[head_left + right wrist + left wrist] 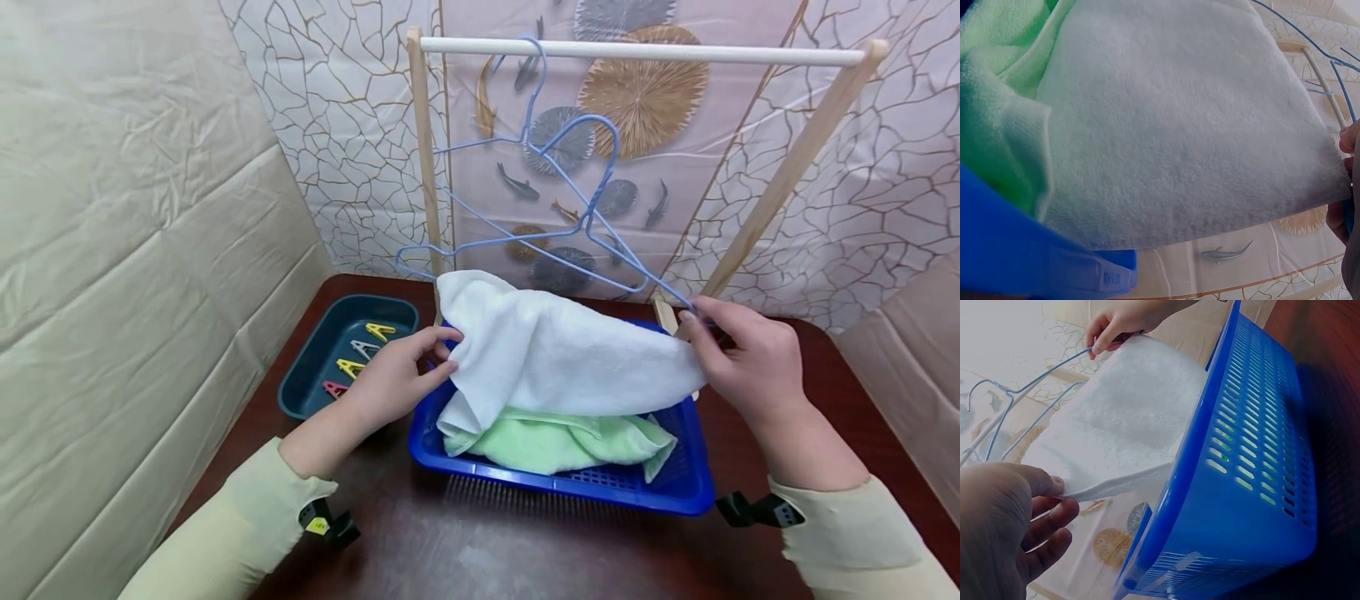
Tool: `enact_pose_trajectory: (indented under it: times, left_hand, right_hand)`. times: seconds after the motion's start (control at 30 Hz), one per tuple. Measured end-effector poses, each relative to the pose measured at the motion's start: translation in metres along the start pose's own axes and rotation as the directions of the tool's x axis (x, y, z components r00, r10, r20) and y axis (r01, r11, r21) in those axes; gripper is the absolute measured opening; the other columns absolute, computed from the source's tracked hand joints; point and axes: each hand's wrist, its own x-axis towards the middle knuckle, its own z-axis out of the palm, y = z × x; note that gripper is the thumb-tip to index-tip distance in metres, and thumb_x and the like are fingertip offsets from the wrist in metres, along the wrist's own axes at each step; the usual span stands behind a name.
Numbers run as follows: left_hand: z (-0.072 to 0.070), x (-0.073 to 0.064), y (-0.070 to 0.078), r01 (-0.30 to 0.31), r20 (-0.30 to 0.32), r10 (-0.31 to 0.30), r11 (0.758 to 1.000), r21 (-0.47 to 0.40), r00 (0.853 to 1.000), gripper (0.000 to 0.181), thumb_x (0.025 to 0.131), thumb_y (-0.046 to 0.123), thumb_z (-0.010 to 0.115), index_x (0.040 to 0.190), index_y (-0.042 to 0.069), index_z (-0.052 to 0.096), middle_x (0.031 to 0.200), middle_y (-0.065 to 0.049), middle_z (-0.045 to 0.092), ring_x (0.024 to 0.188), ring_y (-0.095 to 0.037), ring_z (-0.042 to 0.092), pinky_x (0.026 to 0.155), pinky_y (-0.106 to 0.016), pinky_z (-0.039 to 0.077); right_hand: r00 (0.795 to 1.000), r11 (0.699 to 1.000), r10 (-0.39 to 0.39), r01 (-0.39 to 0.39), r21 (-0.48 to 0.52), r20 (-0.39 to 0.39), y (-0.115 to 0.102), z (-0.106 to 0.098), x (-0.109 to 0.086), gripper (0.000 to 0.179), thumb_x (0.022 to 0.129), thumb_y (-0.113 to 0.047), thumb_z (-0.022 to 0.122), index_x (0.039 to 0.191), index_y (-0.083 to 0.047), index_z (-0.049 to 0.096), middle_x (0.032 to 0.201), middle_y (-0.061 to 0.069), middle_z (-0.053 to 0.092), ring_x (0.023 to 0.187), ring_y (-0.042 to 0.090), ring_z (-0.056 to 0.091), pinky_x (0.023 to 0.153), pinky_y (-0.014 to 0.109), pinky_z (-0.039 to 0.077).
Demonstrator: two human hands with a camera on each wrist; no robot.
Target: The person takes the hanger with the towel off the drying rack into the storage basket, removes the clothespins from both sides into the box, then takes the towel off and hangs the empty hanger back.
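Note:
A white towel (577, 350) drapes over a blue wire clothes hanger (517, 240), above the blue basket. My left hand (408, 371) pinches the towel's left edge between thumb and index finger, as the left wrist view shows, with the other fingers loose. At the other side my right hand (750, 350) grips the right end of the hanger together with the towel's corner. Some of its fingers are cut off in the right wrist view. A light green towel (573, 442) lies crumpled in the blue basket (555, 485), partly under the white one.
Behind stands a drying rack with wooden posts and a white rail (645, 52); another blue hanger (538, 83) hooks over it. To the left, a dark teal tray (300, 404) holds several clothespins (350, 367). All stand on a dark brown table (480, 554).

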Motion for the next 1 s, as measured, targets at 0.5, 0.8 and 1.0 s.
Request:
enact_pose_trajectory:
  times: [0.5, 0.8, 1.0]
  left_hand:
    - [0.009, -0.002, -0.004, -0.009, 0.098, 0.006, 0.999, 0.032, 0.995, 0.035, 0.093, 0.022, 0.071, 0.127, 0.02, 0.063, 0.091, 0.011, 0.063, 0.08, -0.011, 0.057, 0.071, -0.024, 0.053]
    - [0.015, -0.006, -0.009, -0.01, 0.126, 0.008, 1.0, 0.018, 0.992, 0.033, 0.094, 0.022, 0.07, 0.126, 0.02, 0.063, 0.09, 0.011, 0.062, 0.081, -0.01, 0.057, 0.072, -0.025, 0.053]
    - [0.016, -0.007, -0.011, -0.011, 0.131, 0.011, 1.0, 0.004, 0.991, 0.032, 0.094, 0.022, 0.07, 0.126, 0.021, 0.062, 0.09, 0.011, 0.062, 0.082, -0.01, 0.058, 0.073, -0.025, 0.053]
  right_hand:
    - [0.999, 0.999, 0.049, -0.049, -0.003, 0.006, -0.002, 0.0, -0.004, 0.026, 0.091, -0.021, 0.065, 0.101, 0.001, 0.074, 0.082, 0.015, 0.071, 0.06, 0.023, 0.061, 0.063, 0.014, 0.041]
    - [0.999, 0.999, 0.048, -0.048, 0.008, 0.01, -0.001, 0.001, -0.006, 0.022, 0.087, -0.015, 0.069, 0.101, 0.0, 0.074, 0.083, 0.014, 0.072, 0.061, 0.023, 0.063, 0.063, 0.013, 0.042]
    - [0.999, 0.999, 0.045, -0.045, 0.004, 0.009, -0.001, 0.002, -0.004, 0.021, 0.086, -0.014, 0.07, 0.101, 0.0, 0.075, 0.084, 0.014, 0.072, 0.06, 0.023, 0.062, 0.064, 0.012, 0.041]
